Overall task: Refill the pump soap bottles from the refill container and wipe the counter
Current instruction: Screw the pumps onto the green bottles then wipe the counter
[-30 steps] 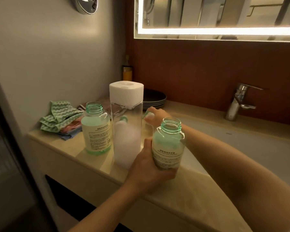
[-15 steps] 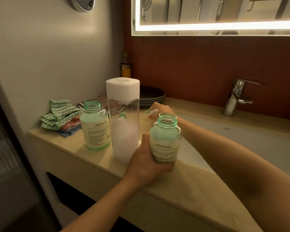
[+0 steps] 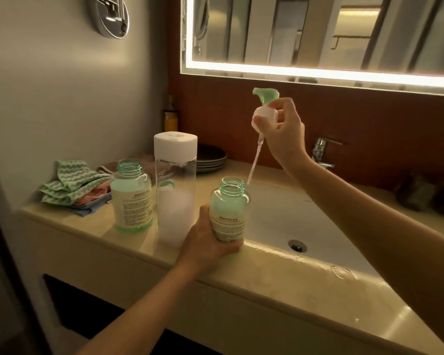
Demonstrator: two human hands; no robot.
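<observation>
Left hand (image 3: 210, 242) grips lower body of open soap bottle (image 3: 228, 211) at rim of counter (image 3: 267, 283), just beside sink (image 3: 305, 226). Right hand (image 3: 283, 129) pinches white collar of pump head (image 3: 265, 108), held high over sink; green spout on top, thin tube hanging down, tip just beside bottle's open neck. Second bottle (image 3: 131, 198), also uncapped, upright on counter further left. Tall clear refill container (image 3: 175, 190), white cap on, stands between two bottles. Folded cloths (image 3: 72, 185) piled at counter's left end. Stacked plates (image 3: 210, 157) behind container.

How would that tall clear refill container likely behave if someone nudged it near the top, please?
The refill container is tall and narrow, so it would probably tip. Its contents sit low, which may steady it somewhat.
</observation>
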